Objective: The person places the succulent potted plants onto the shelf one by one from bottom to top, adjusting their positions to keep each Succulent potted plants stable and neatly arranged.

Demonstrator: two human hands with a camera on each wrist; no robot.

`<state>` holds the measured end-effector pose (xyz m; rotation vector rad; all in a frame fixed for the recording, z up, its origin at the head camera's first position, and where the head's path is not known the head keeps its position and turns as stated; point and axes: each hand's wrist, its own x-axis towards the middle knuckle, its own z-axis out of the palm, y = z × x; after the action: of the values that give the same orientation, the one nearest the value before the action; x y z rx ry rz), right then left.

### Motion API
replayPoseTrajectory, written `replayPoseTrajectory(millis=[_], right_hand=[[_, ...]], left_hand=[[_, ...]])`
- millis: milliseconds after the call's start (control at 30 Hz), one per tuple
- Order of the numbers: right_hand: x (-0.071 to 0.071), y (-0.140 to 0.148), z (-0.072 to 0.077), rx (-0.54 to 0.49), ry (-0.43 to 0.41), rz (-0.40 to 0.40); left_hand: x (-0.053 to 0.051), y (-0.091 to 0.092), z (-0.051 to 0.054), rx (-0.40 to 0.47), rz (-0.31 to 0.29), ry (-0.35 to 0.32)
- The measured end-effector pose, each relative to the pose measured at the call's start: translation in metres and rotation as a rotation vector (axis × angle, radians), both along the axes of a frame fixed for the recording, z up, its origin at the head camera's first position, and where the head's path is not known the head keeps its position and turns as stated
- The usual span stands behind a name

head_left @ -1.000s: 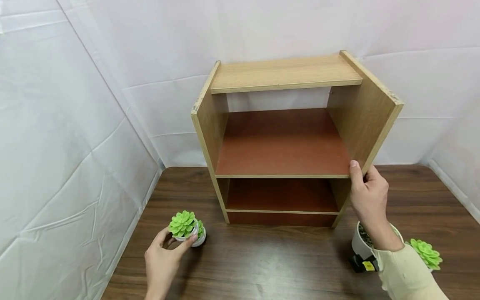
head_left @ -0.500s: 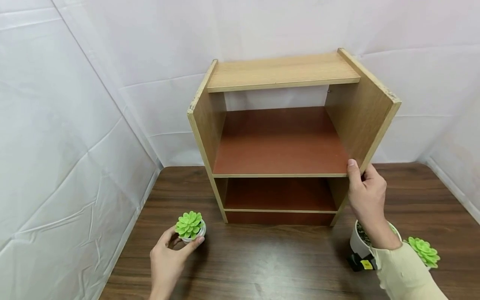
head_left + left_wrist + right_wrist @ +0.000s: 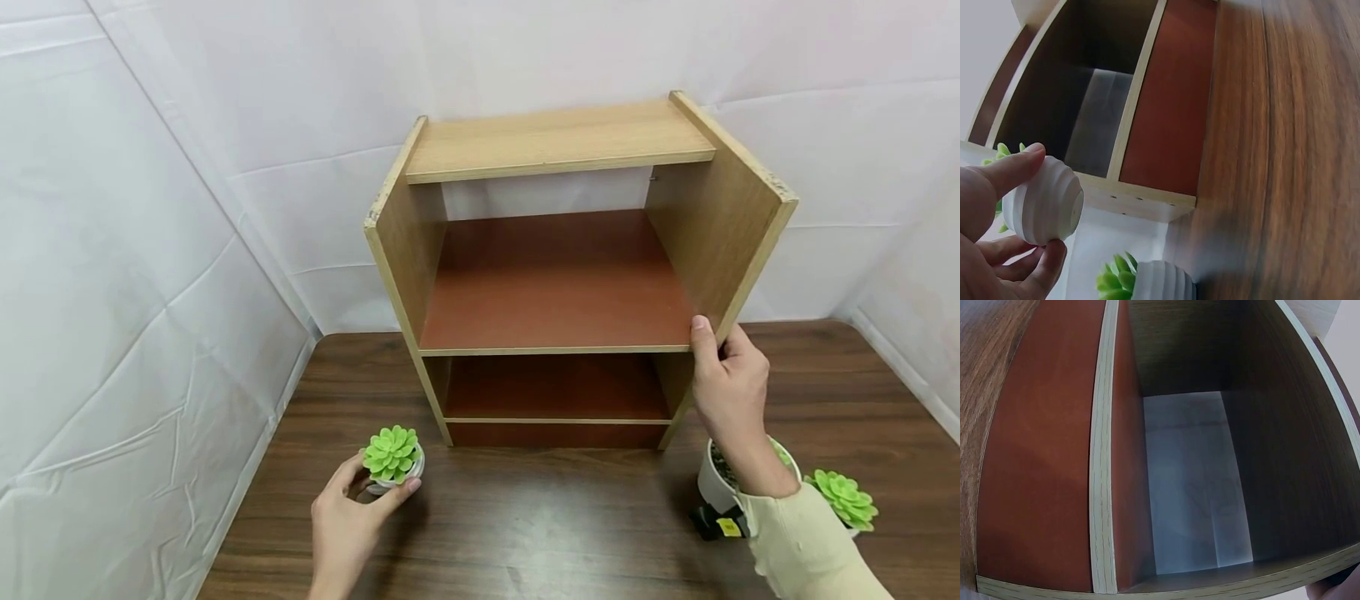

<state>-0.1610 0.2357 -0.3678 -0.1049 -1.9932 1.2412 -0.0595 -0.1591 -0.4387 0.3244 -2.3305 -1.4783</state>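
My left hand (image 3: 348,517) holds a small potted succulent (image 3: 392,452), bright green leaves in a ribbed white pot, by its sides. In the left wrist view the pot, held above the table, lies between thumb and fingertips. Below it a second succulent pot (image 3: 1161,281) stands on the table; the head view mostly hides that one behind the held plant. My right hand (image 3: 731,396) grips the right side panel of a wooden shelf unit (image 3: 555,279), its thumb at the middle shelf's front corner. The right wrist view shows mainly the lower compartment (image 3: 1194,481).
By my right forearm stand a larger white pot (image 3: 716,487) and another green succulent (image 3: 842,498). A small black object with a yellow label (image 3: 727,527) is near that forearm. White sheeting (image 3: 187,317) surrounds the dark wood table (image 3: 540,525).
The left hand has carried its succulent a little to the right, and the plant behind it has passed from view in the head camera. The right hand keeps its grip on the shelf unit.
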Motion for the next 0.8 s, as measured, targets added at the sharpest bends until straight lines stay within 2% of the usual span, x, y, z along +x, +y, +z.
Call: replayPoseTrajectory(millis=[233, 400, 567, 800], right_hand=[[0.001, -0.001, 0.001, 0.002, -0.002, 0.003], [0.001, -0.001, 0.000, -0.003, -0.005, 0.004], [0.000, -0.001, 0.000, -0.007, 0.000, 0.005], [0.000, -0.001, 0.000, -0.010, 0.010, 0.004]], left_hand=[[0.001, 0.009, 0.006, 0.043, -0.042, 0.035], [0.001, 0.015, 0.010, 0.045, -0.043, 0.013], [-0.001, 0.021, 0.010, 0.040, -0.037, -0.010], [-0.004, 0.029, 0.007, 0.060, -0.043, 0.010]])
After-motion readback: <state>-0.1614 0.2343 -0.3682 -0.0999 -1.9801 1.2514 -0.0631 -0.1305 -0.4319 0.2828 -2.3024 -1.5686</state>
